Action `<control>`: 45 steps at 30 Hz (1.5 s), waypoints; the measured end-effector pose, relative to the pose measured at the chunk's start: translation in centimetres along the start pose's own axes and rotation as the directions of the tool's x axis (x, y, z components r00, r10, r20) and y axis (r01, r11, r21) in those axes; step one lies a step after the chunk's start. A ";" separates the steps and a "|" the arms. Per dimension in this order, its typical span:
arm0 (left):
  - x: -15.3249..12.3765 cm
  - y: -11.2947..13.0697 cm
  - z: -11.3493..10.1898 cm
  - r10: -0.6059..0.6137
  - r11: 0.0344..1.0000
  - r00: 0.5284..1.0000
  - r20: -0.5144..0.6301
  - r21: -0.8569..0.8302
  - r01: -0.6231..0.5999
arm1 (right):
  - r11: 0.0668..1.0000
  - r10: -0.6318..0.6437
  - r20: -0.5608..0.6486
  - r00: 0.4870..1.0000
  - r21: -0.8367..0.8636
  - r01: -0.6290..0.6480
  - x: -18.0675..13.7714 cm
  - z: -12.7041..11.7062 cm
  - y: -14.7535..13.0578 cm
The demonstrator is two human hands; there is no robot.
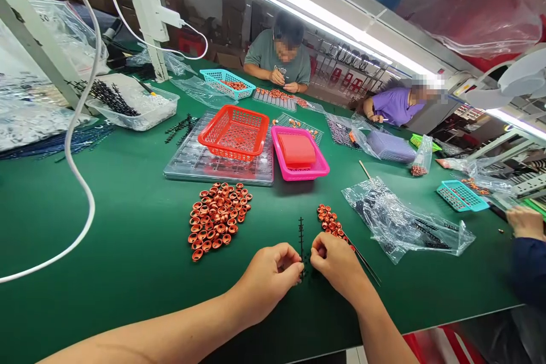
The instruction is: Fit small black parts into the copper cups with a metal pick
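My left hand [273, 276] pinches a thin black plastic strip [301, 234] with short side branches, which points away from me. Just right of it, my right hand [336, 264] is closed, thumb against forefinger; anything between those fingertips is too small to make out. Tiny black bits lie on the table between the hands. Beyond my left hand spreads a heap of copper-orange ring-shaped pieces [217, 219]. A smaller group of the same pieces [327, 217] lies beyond my right hand, with slim metal tweezers [365, 264] beside it, partly hidden by the hand.
A red basket [234, 132] rests on clear plastic trays [183, 168], beside a pink basket [322, 168] holding a red block. Right lies a clear bag [396, 224] of black parts. A white cable [81, 176] hangs at left. Several co-workers sit around the green table [140, 250].
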State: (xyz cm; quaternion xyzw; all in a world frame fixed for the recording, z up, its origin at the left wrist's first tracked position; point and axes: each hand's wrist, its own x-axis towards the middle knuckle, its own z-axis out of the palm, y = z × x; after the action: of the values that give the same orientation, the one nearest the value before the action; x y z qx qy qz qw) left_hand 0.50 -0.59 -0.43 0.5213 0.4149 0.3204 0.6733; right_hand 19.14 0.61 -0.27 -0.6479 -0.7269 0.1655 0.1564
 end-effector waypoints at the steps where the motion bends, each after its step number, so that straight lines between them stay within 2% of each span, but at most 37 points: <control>1: 0.0 0.0 0.0 -0.003 1.000 1.000 0.002 -0.006 0.003 | 1.000 0.003 -0.003 1.000 0.011 -0.003 0.0 -0.1 0.1; 5: 0.1 0.0 -0.1 -0.010 1.000 1.000 0.011 -0.025 0.011 | 0.997 0.020 -0.033 0.999 0.080 -0.018 -0.4 -0.9 -0.1; 10: 0.0 0.4 -0.2 0.010 0.999 1.000 0.027 -0.052 -0.008 | 0.976 0.035 -0.053 0.998 0.218 -0.022 -2.7 -2.1 -1.6; 15: -0.2 0.3 -0.1 0.057 0.998 0.995 0.083 -0.015 -0.056 | 0.828 0.110 0.084 0.990 0.544 -0.137 -4.8 -1.6 -2.6; 18: -0.4 0.3 -0.1 0.078 0.997 0.991 0.106 0.005 -0.079 | 0.778 0.122 0.132 0.984 0.603 -0.177 -5.1 -0.9 -2.9; 21: -0.6 0.6 -0.1 0.080 0.996 0.991 0.111 0.019 -0.083 | 0.766 0.121 0.139 0.983 0.617 -0.181 -5.1 -0.4 -3.0; 27: -0.8 1.3 0.2 0.028 0.999 0.993 0.114 -0.020 -0.026 | 0.826 0.129 0.088 0.988 0.541 -0.156 -5.2 0.1 -3.0; 33: -0.6 0.6 0.4 0.039 0.997 0.998 0.052 0.057 -0.042 | 0.952 0.037 -0.101 0.994 0.306 -0.004 -5.8 1.3 -3.1; 36: -0.5 0.1 0.4 0.027 0.997 0.999 0.019 0.069 -0.029 | 0.989 -0.095 -0.274 0.957 0.082 0.121 -6.0 2.2 -3.5; 39: -0.6 -0.2 0.5 0.008 1.000 1.000 -0.004 0.027 -0.008 | 0.981 -0.194 -0.433 0.880 -0.076 0.179 -6.2 3.1 -4.1; 42: -0.7 -0.3 0.6 0.003 1.000 1.000 -0.027 0.025 -0.003 | 0.980 -0.198 -0.489 0.849 -0.093 0.175 -6.2 3.4 -4.2; 45: -0.6 -0.2 0.6 -0.003 0.999 1.000 -0.027 0.035 0.004 | 0.996 -0.067 -0.411 0.909 0.026 0.085 -5.8 2.8 -3.1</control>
State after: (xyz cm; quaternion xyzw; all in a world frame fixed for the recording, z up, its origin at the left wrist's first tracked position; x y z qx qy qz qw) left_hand 0.77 -1.42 -0.40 0.5279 0.4305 0.3189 0.6590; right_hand 15.81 -5.64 -1.43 -0.6358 -0.6989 0.0356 0.3257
